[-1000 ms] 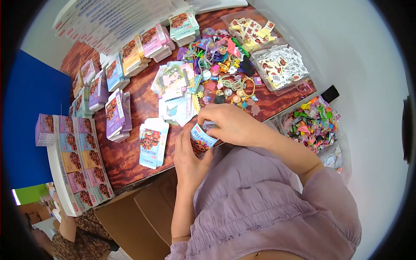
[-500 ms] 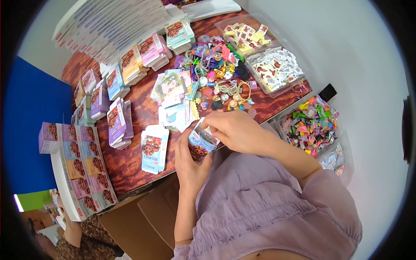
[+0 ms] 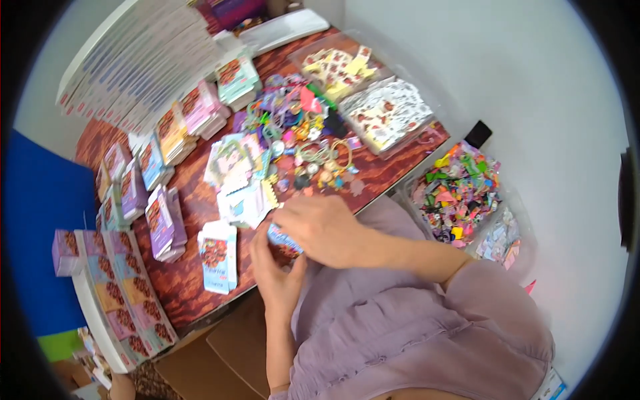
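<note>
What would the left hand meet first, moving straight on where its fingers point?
Probably the paper cards, which lie just ahead of the left hand, though its height above them is unclear.

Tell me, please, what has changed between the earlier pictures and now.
The right hand has moved over the top of the small blue box, whose opening no longer shows. The view has shifted. The left hand keeps hold; the light-blue cartons and trinket pile stayed put.
</note>
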{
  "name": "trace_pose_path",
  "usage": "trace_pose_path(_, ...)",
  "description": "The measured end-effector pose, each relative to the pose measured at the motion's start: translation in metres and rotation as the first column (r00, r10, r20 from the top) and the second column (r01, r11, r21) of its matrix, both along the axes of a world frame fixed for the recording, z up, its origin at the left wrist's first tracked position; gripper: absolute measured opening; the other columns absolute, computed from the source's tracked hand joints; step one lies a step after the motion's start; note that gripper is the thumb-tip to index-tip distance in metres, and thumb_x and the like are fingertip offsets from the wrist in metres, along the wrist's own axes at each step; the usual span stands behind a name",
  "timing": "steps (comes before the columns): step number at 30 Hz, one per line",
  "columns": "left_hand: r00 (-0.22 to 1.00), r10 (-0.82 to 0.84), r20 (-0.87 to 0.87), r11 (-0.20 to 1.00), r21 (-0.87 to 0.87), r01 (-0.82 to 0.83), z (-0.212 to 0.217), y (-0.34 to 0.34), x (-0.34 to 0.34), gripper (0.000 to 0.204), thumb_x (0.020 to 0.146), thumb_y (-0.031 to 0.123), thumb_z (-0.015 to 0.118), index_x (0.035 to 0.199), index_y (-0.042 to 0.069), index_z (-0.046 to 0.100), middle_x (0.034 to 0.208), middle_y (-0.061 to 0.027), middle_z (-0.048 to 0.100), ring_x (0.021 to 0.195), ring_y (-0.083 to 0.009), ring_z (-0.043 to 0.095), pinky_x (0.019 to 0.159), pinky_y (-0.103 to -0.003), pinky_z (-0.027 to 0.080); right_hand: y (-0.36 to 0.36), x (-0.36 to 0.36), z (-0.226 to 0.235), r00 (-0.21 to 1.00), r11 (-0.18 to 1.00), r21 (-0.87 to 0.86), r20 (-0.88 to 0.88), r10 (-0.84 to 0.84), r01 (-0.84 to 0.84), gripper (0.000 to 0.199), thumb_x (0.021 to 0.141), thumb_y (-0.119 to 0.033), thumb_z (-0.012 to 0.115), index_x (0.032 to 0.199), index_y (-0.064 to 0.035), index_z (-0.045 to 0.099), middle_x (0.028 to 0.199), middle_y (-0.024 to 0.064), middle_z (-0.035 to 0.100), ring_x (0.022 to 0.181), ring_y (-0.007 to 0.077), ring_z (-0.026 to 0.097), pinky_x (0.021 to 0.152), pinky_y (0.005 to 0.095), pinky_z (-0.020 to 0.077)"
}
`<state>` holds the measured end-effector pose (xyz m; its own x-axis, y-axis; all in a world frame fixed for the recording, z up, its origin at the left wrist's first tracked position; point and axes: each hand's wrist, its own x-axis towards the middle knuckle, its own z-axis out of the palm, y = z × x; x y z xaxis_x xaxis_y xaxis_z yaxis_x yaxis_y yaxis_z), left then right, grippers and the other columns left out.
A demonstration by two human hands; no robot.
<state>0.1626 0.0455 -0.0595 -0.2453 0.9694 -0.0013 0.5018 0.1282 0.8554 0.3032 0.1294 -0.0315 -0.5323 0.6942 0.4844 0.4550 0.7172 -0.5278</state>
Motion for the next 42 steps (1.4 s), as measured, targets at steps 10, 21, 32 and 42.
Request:
trace_pose_path(10, 0.999, -0.033, 0.014, 0.998, 0.060, 0.032, 0.002, 0.007, -0.005, 0.073, 0.075, -0.001, 0.076, 0.140, -0.003, 0.042, 0.123, -0.0097, 0.048, 0.106, -0.0183, 0.054, 0.084, -0.030, 0.053, 0.004, 0.023, 0.009, 0.989, 0.979, -0.145, -0.003, 0.147, -0.146, 0.016, 0.080, -0.018, 0.074, 0.086, -0.0040, 0.067, 0.099, 0.0080, 0.059, 0.107, 0.0284, 0.051, 0.092, 0.0403, 0.0414)
trace_pose_path(21, 0.987, -0.089, 0.134, 0.996, 0.035, 0.085, 0.012, 0.021, 0.018, 0.074, 0.075, 0.001, 0.075, 0.140, -0.002, 0.042, 0.122, -0.0093, 0.048, 0.103, -0.0189, 0.054, 0.084, -0.032, 0.050, 0.126, 0.177, -0.017, 0.755, 0.835, -0.020, 0.440, -0.486, 0.549, 0.024, 0.071, -0.019, 0.078, 0.082, -0.0054, 0.061, 0.089, 0.0122, 0.062, 0.097, 0.0332, 0.057, 0.082, 0.0441, 0.0464)
trace_pose_path(32, 0.985, -0.075, 0.155, 0.994, -0.062, 0.086, 0.013, 0.037, 0.035, 0.080, 0.073, 0.002, 0.076, 0.145, -0.002, 0.040, 0.132, -0.0103, 0.051, 0.114, -0.0185, 0.053, 0.093, -0.032, 0.049, 0.161, 0.245, -0.029, 0.871, 0.698, -0.710, -0.277, -0.406, 0.100, 0.008, 0.086, -0.006, 0.070, 0.083, -0.0063, 0.062, 0.073, -0.0050, 0.062, 0.069, 0.0047, 0.055, 0.065, 0.0223, 0.0445)
trace_pose_path(42, 0.977, -0.097, 0.188, 0.994, -0.023, 0.103, 0.011, 0.038, 0.036, 0.074, 0.072, -0.004, 0.075, 0.140, -0.001, 0.044, 0.122, -0.0077, 0.048, 0.103, -0.0177, 0.054, 0.079, -0.030, 0.054, 0.183, 0.262, -0.024, 0.831, 0.664, -0.745, -0.326, -0.450, 0.068, 0.009, 0.092, -0.014, 0.067, 0.087, -0.0091, 0.061, 0.076, -0.0034, 0.064, 0.062, 0.0025, 0.055, 0.049, 0.0204, 0.0424)
